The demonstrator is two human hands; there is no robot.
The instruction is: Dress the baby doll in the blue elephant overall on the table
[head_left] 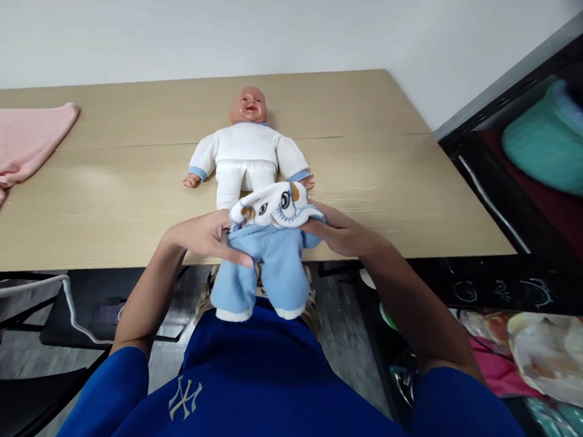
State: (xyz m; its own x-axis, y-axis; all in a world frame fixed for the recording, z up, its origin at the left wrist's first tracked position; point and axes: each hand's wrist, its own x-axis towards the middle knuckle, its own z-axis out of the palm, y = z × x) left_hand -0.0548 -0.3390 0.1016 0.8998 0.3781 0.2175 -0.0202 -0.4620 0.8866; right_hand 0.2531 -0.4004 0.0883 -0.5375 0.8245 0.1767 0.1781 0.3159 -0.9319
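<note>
Both hands hold a pair of doll trousers [279, 266] at the waist, near the table's front edge. They are light-blue fleece with white cuffs, and a white top flap carries embroidered eyes and orange spots. My left hand [210, 237] grips the left side, thumb lying across the front. On the right side, my right hand [339, 228] is closed on the cloth, its fingertips partly hidden. The legs hang down past the table edge. Just beyond, a baby doll [246, 145] lies on its back in a white top with blue cuffs; its lower legs are hidden behind the trousers.
The wooden table [136, 209] spans the view, against a white wall. A pink cloth [11, 145] lies at its left end. To the right is a black shelf unit with a teal bowl-shaped thing [555, 140] and plastic bags [565, 352]. A black chair [30, 410] stands lower left.
</note>
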